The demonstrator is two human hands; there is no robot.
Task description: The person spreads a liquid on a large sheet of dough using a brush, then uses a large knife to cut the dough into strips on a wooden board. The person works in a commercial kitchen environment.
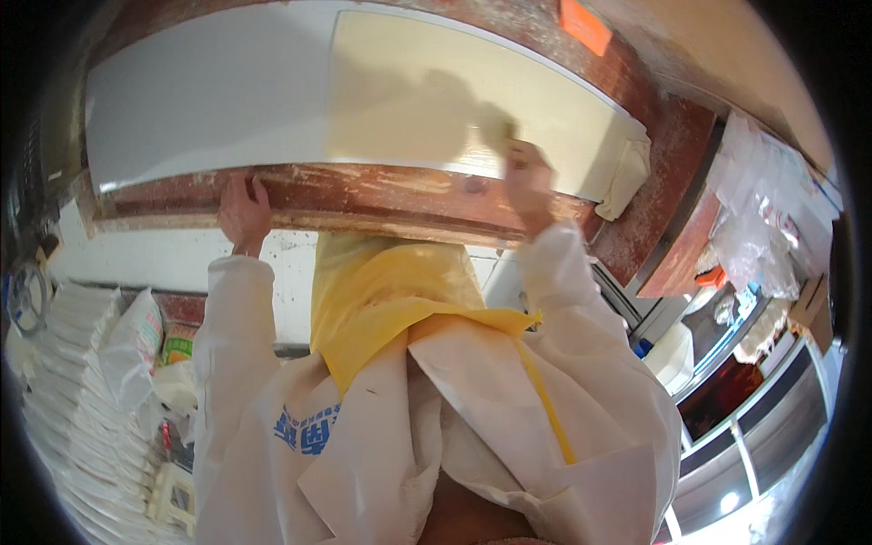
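A long white sheet (197,95) lies across a worn red-brown wooden worktop (381,185). Its right part has a pale yellow, partly glossy surface (402,61); whether that is a coating or a second layer I cannot tell. A cream, crumpled piece (625,174) hangs over the right end. My left hand (244,210) rests at the worktop's near edge, left of centre, holding nothing, thumb and fingers apart. My right hand (530,178), blurred, is over the near edge of the yellow part, its fingers closed on a small yellowish object (509,129) too blurred to name.
An orange block or box (586,27) is at the worktop's far side. Clear plastic bags (753,204) hang at the right, above cluttered shelves. Stacked white sacks (75,381) and a cream plastic stool (174,497) stand at lower left. A yellow apron (402,279) touches the near edge.
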